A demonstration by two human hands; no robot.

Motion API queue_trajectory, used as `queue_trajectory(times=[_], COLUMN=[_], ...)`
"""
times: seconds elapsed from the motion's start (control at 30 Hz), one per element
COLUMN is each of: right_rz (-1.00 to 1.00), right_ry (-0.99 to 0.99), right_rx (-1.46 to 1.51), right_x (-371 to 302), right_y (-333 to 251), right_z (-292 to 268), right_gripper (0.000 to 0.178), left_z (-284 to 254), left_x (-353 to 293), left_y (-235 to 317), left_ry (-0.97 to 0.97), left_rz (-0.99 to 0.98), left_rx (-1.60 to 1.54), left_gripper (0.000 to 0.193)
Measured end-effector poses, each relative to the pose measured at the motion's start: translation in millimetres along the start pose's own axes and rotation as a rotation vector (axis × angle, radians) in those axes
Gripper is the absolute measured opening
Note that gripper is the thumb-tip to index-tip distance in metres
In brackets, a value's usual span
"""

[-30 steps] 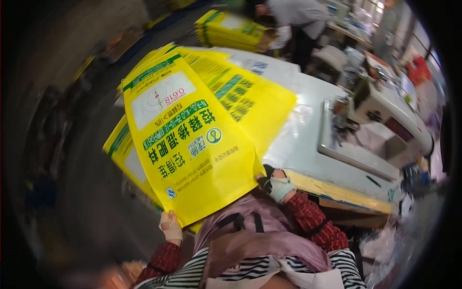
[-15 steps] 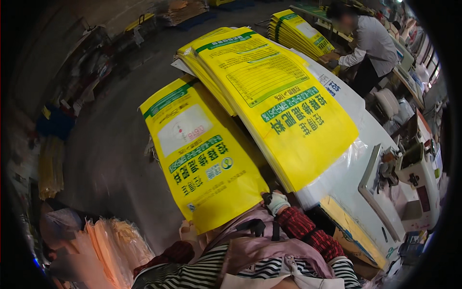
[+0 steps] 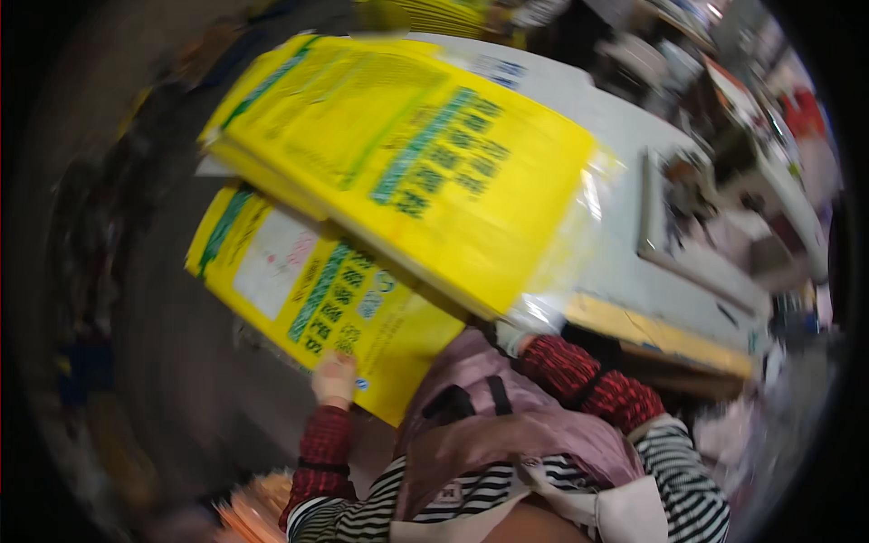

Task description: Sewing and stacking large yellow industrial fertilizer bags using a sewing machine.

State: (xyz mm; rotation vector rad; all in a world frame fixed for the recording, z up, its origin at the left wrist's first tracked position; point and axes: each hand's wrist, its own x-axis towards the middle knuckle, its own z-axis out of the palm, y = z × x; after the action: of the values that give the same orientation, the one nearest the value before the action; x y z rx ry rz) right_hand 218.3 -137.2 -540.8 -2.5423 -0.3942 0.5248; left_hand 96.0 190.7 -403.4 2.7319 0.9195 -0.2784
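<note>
A flat yellow printed sack (image 3: pixel 273 258) lies in front of me at a slant, its near edge against my pink apron (image 3: pixel 484 385). My bare left hand (image 3: pixel 334 378) grips its left edge, fingertips on the printed face. Up and to the right, a thick stack of similar yellow sacks (image 3: pixel 516 213) lies on a pale tabletop and overlaps the single sack's far side. My right hand (image 3: pixel 513 338), in a pale glove, is at the stack's near corner. Its fingers are blurred and partly hidden, so their hold is unclear.
On the right of the table (image 3: pixel 625 226) stands a pale sewing machine (image 3: pixel 760 199). Clear plastic film (image 3: pixel 566 262) shows beside the stack. More yellow sacks (image 3: pixel 434 16) lie at the far end near another person's hand. Orange sheets (image 3: pixel 258 507) stand at the lower left.
My view has swung to the right and blurred. My left hand has moved up along the sack's left edge. My right hand has shifted from the sack's near corner towards the stack's corner.
</note>
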Motion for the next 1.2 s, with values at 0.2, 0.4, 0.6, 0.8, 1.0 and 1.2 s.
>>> queue_trajectory(times=[0.2, 0.4, 0.6, 0.8, 1.0, 1.2], right_rz=[0.169, 0.001, 0.063, 0.300, 0.053, 0.178], right_ry=[-0.611, -0.398, 0.001, 0.520, 0.282, 0.562], right_rx=[0.190, 0.184, 0.956, 0.948, -0.003, 0.718], right_x=[-81.2, -122.9, -130.9, -73.5, -30.2, -20.6], right_y=[-49.3, -16.3, 45.8, 52.3, 74.7, 72.9], right_z=[-133.8, -171.1, -213.8, -238.2, -247.2, -242.3], right_gripper=[0.026, 0.031, 0.027, 0.026, 0.045, 0.036], left_z=[-78.5, -10.7, 27.4, 29.2, 30.8, 30.4], left_x=[16.0, -54.6, -39.4, -36.8, -36.2, -41.7], left_y=[248.8, 403.6, 406.5, 398.9, 395.9, 402.2], left_ry=[0.288, 0.242, 0.178, 0.231, 0.298, 0.351], left_rz=[0.719, 1.129, 1.119, 1.187, 1.188, 1.221], left_rx=[-0.601, -0.163, -0.271, -0.569, -0.544, -0.603], left_gripper=[0.020, 0.034, 0.014, 0.008, 0.008, 0.008])
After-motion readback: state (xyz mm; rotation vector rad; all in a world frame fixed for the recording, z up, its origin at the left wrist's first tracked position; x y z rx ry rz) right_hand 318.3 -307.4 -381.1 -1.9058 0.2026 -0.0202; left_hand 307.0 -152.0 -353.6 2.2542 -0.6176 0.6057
